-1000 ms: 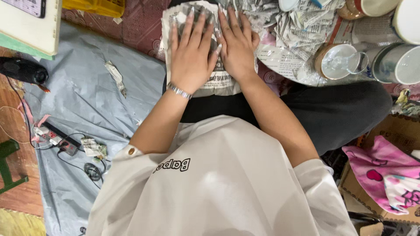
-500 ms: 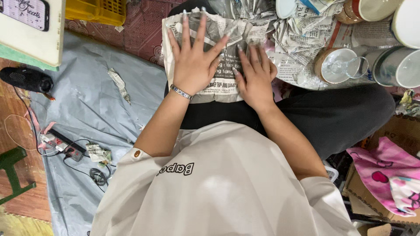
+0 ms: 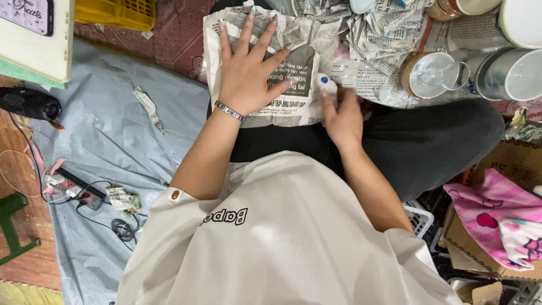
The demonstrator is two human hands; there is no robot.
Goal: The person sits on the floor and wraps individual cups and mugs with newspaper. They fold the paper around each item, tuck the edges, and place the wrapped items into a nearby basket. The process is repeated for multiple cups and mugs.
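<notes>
Viewpoint: head camera, looking down at a seated person's lap and 2 bare hands.
Work item: newspaper-wrapped bundle, flat and rectangular, lying on the lap over the dark trousers.
Left hand: fingers spread apart, palm pressed flat on the upper face of the bundle; a bracelet sits at the wrist.
Right hand: fingers drawn together, pinching the paper at the bundle's right edge; what lies under the fingertips cannot be made out.
Step in hand (judgement): the wrap is being closed, the left hand pinning the paper while the right tucks or folds the side flap.
Next move (judgement): calls for steady downward pressure from the left hand and a firm crease along the right edge, so that the flap lies flat and does not spring open.
Adjacent items: crumpled newspaper beyond the bundle; a glass mug and a metal cup to the right, resting on a newspaper sheet.
Surroundings: grey sheet spread on the floor at left, with a power strip; yellow crate at top left; pink cloth at lower right.
</notes>
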